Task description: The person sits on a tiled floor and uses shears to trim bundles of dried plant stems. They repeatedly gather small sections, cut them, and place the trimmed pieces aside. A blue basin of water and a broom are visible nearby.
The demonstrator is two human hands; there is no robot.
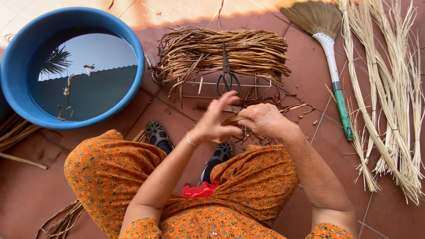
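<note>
While I sit low over the red-brown tiled floor [35,194], my left hand [217,117] and right hand [263,120] meet just above my knees in the one head view. Between them is a thin brown dried fibre strand [231,120]. My right fingers are curled together and clamped on it, while my left pinches its near end with the upper fingers lifted and spread apart.

Just beyond my hands lies a thick bundle of brown dried fibre strips [221,51] resting on a thin white wire frame [261,84], and a pair of dark metal scissors [227,75] lies across the bundle, handles toward me. Loose scraps are scattered on the tiles right of my hands.

Far left stands a round blue plastic basin of water [17,66]. To the right, a straw broom with a white and green handle [334,66] lies beside long pale reed stalks [394,97]. A small red plastic object [201,191] sits near, between my knees.
</note>
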